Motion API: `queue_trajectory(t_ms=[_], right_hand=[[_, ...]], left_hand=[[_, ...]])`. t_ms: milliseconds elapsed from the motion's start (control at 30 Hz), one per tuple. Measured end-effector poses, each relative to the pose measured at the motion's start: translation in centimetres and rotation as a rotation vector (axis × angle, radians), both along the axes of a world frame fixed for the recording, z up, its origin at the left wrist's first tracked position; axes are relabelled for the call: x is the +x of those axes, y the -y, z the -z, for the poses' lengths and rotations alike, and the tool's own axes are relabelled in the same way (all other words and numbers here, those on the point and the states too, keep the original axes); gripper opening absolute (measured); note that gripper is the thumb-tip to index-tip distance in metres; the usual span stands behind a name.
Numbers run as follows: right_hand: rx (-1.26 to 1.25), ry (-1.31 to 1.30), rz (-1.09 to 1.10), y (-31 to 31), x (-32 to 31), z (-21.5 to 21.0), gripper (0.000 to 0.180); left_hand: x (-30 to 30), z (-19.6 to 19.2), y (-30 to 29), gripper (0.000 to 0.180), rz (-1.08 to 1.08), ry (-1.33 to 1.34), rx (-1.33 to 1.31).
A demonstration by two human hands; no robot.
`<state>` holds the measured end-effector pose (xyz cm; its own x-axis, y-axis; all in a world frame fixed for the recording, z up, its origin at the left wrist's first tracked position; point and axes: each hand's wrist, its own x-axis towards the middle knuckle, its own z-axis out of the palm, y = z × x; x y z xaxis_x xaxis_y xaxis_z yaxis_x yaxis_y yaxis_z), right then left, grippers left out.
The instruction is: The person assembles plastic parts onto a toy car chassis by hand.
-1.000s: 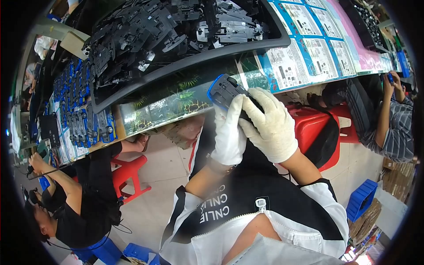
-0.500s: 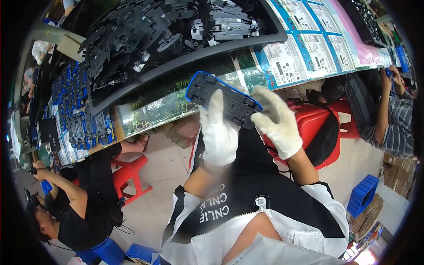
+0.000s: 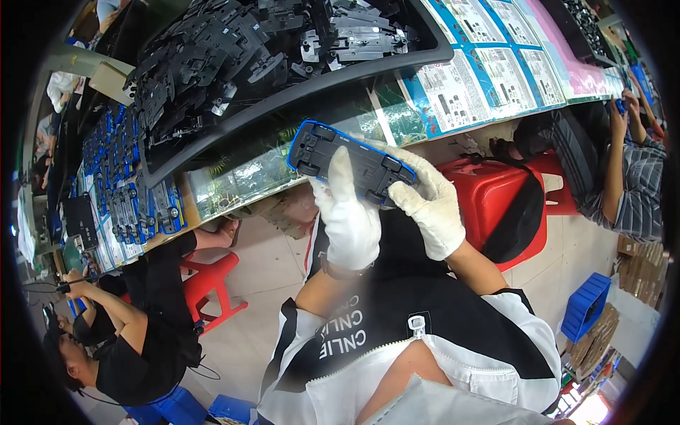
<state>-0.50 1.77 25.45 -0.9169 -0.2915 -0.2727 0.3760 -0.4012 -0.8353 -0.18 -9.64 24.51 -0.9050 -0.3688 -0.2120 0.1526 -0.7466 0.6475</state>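
Observation:
A blue toy car lies upside down between my hands, its black underside and wheels facing up. White gloves cover both hands. My left hand grips the car from below, its thumb laid across the underside. At the car's right end, my right hand closes round it, the thumb on the near edge and the fingers behind the far side. The car is held in the air just in front of the table's near edge. The fingers behind it are hidden.
A big black tray heaped with black chassis parts fills the table's middle. Several blue toy cars stand in rows at its left. Printed card sheets lie right. A red stool stands at my right; co-workers sit on both sides.
My right hand has moved left and closed on the right end of the car, where its fingers were spread before. The car has turned slightly and shifted a little left.

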Motion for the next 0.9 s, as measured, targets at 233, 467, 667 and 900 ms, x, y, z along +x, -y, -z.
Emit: queue_trajectory(t_ms=[233, 467, 667, 900], right_hand=[[-0.023, -0.024, 0.011, 1.1, 0.4, 0.5, 0.069], [-0.038, -0.014, 0.007, 2.7, 1.2, 0.3, 0.073], [-0.033, 0.014, -0.100, 3.9, 1.7, 0.8, 0.068], [-0.056, 0.013, -0.147, 6.5, 2.5, 0.2, 0.068]], left_hand=[[0.2, 0.5, -0.1, 0.033, -0.137, 0.072, -0.235], [0.8, -0.6, 1.3, 0.031, -0.206, 0.092, -0.060], [1.6, -0.4, 2.9, 0.033, -0.253, 0.064, -0.102], [3.3, 0.4, 5.8, 0.045, -0.312, 0.166, -0.242]])
